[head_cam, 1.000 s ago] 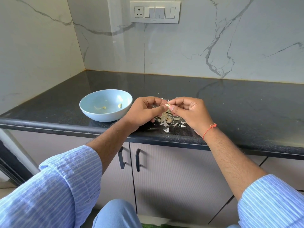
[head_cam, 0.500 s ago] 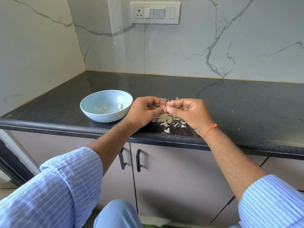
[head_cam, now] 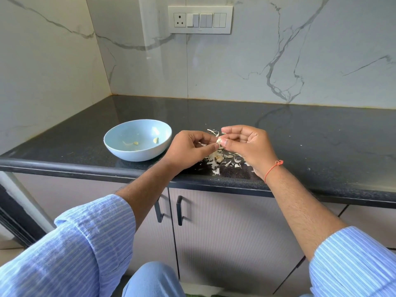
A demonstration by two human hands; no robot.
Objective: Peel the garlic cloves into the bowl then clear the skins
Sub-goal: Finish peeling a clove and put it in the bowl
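From the head camera, both hands meet above the front part of a black countertop (head_cam: 300, 133), fingertips together around one small garlic clove (head_cam: 218, 140). The left hand (head_cam: 190, 150) has its fingers curled in, its thumb tip pressed against the clove from the left; the right hand (head_cam: 246, 144) pinches the clove between thumb and forefinger, the other fingers bent loosely above the palm. The clove is pale and tiny in this view — whether any skin remains on it is hard to tell. Directly beneath the hands lies a scatter of garlic skins (head_cam: 218, 160) on the countertop, with a few more curls just behind the fingertips. Just left of the left hand sits a light blue bowl (head_cam: 120, 146) near the counter's front edge, holding a few peeled cloves (head_cam: 155, 140) and small bits on its floor. An orange thread bracelet (head_cam: 273, 169) circles the right wrist, and blue striped sleeves (head_cam: 85, 243) are pushed up both forearms. Behind, on the marble wall (head_cam: 257, 61), a white switch plate (head_cam: 200, 19) is mounted — below the counter are grey cabinet doors with black handles (head_cam: 179, 210)
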